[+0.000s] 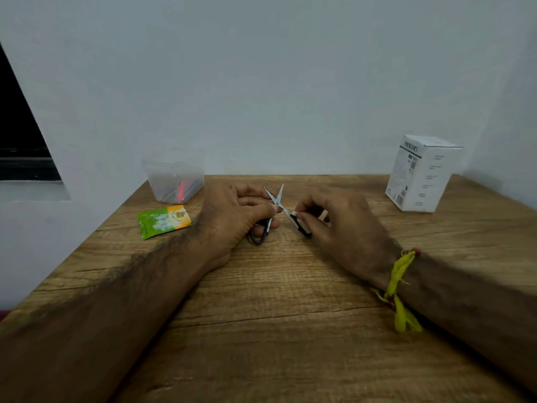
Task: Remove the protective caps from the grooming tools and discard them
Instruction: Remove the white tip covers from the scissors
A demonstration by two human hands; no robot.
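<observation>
Upright, the spread scissors (277,202) point away, tips toward wall.

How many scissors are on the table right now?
1. The scissors lie open at the table's middle, one handle in each hand. The tub at back left may hide more tools.

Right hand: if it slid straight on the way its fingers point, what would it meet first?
Probably the left hand, gripping the scissors that the right hand also holds; depth is hard to judge.
</observation>
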